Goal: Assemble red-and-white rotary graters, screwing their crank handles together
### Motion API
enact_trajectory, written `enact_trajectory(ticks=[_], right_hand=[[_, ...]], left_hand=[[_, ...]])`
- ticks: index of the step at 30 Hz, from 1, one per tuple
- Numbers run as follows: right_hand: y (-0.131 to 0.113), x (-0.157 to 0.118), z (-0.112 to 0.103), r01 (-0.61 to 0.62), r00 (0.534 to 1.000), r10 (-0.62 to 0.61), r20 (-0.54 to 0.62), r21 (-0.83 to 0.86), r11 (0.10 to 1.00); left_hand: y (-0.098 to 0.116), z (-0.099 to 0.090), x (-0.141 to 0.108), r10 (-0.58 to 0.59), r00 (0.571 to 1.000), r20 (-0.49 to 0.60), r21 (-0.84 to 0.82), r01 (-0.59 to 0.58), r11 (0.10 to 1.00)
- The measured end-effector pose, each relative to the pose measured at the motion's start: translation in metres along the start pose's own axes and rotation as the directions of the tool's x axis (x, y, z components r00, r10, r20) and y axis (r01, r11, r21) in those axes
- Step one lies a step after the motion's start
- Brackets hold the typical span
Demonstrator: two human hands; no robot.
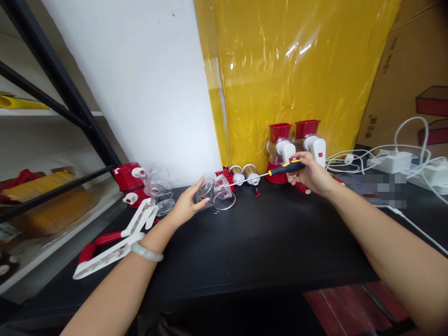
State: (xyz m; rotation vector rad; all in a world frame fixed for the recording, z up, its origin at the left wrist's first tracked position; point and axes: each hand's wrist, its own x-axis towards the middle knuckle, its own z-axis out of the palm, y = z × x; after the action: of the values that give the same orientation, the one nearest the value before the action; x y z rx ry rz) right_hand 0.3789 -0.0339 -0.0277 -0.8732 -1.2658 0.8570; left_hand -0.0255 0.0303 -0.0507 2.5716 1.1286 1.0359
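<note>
My right hand (308,175) grips a screwdriver (287,167) by its black and yellow handle. Its long metal shaft points left, and the tip reaches a clear plastic housing (223,186) lying on the black table. My left hand (189,203), thumb and fingers spread, is at the left side of another clear round part (206,187); I cannot tell how firmly it touches. Two drum graters (250,171) with white ends lie behind the shaft. A small red piece (258,192) and tiny screws (216,212) rest on the table.
White crank arms with red handles (105,239), a red base (130,179) and clear parts (156,182) are at left. Two red-and-white rotary graters (280,133) stand behind my right hand. White cables and chargers (395,161) lie at right. A black shelf frame (63,79) rises at left.
</note>
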Motion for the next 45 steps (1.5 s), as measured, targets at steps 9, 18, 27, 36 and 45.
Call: enact_trajectory(ticks=[9, 18, 27, 36, 45], right_hand=[[0.0036, 0.0011, -0.0009, 0.02, 1.0, -0.018, 0.023, -0.096, 0.995], [0.004, -0.0009, 0.001, 0.047, 0.997, -0.057, -0.043, -0.211, 0.976], [0.007, 0.0026, 0.0008, 0.079, 0.996, -0.082, -0.047, -0.049, 0.996], [0.0045, 0.0021, -0.0004, 0.058, 0.998, -0.057, -0.04, 0.013, 0.998], [0.001, 0.0007, 0.0015, 0.091, 0.995, -0.092, -0.039, -0.019, 0.996]], left_hand=[[0.0011, -0.0006, 0.0006, -0.007, 1.0, 0.002, 0.012, 0.007, 1.0], [0.0025, -0.0006, 0.0007, 0.004, 1.0, 0.008, 0.02, -0.005, 1.0], [-0.0033, 0.002, -0.0011, 0.013, 1.0, 0.002, 0.031, -0.013, 0.999], [0.0015, 0.0012, -0.0004, -0.013, 1.0, -0.005, 0.056, 0.014, 0.998], [0.0012, 0.0023, -0.0006, -0.011, 1.0, -0.002, 0.045, 0.011, 0.999]])
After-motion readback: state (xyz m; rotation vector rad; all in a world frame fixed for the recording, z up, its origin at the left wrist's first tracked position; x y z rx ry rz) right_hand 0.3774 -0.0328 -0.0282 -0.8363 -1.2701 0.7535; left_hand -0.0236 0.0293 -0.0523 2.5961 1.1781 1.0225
